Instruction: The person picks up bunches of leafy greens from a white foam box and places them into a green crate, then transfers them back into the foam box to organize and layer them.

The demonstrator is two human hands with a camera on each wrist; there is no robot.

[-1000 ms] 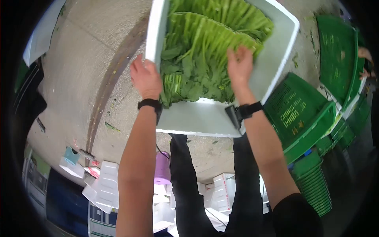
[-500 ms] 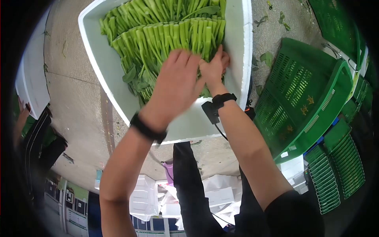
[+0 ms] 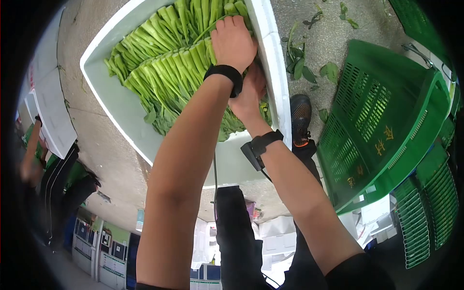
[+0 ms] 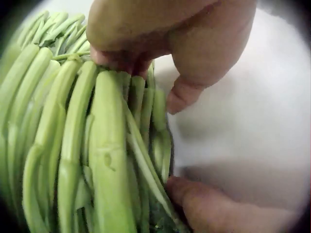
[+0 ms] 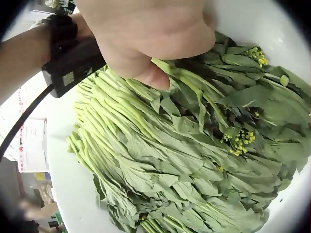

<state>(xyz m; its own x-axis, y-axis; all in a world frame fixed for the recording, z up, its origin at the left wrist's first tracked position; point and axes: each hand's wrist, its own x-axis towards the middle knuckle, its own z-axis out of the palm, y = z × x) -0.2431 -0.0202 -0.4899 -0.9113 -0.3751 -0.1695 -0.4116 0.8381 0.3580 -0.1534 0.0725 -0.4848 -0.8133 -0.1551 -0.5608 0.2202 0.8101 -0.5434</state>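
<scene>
Rows of choy sum (image 3: pixel 159 79) with thick pale stalks, dark leaves and small yellow flowers lie in a white foam box (image 3: pixel 113 104). My left hand (image 3: pixel 234 44) reaches across to the box's right side. Its fingers curl over the stalk ends (image 4: pixel 109 92), with the thumb beside the outermost stalks. Just below it in the head view, my right hand (image 3: pixel 249 94) is down between the choy sum and the right wall, partly hidden by my left wrist. In the right wrist view its thumb (image 5: pixel 155 77) lies on the greens; its other fingers are mostly hidden.
A large green perforated basket (image 3: pixel 360 111) stands right of the box, with more green crates (image 3: pixel 413 217) behind. Loose leaves (image 3: pixel 297 63) lie on the floor near my shoe (image 3: pixel 300 116). White foam boxes (image 3: pixel 278 241) are behind my legs. Another person's arm (image 3: pixel 31 150) shows at far left.
My left hand has gone from outside the box's left wall across to the stalk ends at its right. My right hand has moved down beside the right wall.
</scene>
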